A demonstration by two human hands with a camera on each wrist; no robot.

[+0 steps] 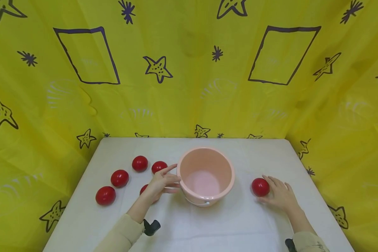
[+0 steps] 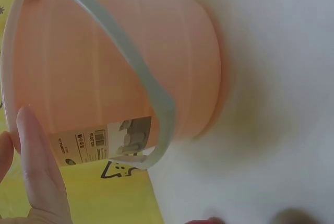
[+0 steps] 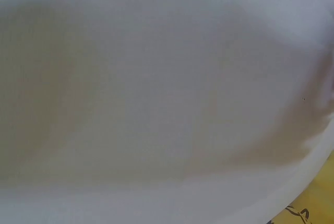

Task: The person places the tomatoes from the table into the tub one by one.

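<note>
A pink bucket [image 1: 204, 203] stands upright at the middle of the white table. Fairly straight fingers of my left hand [image 1: 159, 183] touch its left side near the rim. The left wrist view shows the bucket's wall [image 2: 115, 41], its pale handle hanging down, and fingers [image 2: 39, 166] beside the label. To the right of the bucket, my right hand [image 1: 280, 196] holds a shiny red ball [image 1: 260, 187] between the thumb and fingers, low over or on the table. The right wrist view has mostly cloth and shadow; the ball does not show there.
Left of the bucket lie several more red balls [image 1: 119, 178], one partly hidden behind my left hand. The white tabletop [image 1: 226, 227] is cloth-covered. A yellow curtain [image 1: 189, 105] with drawn stars surrounds the table's back and sides.
</note>
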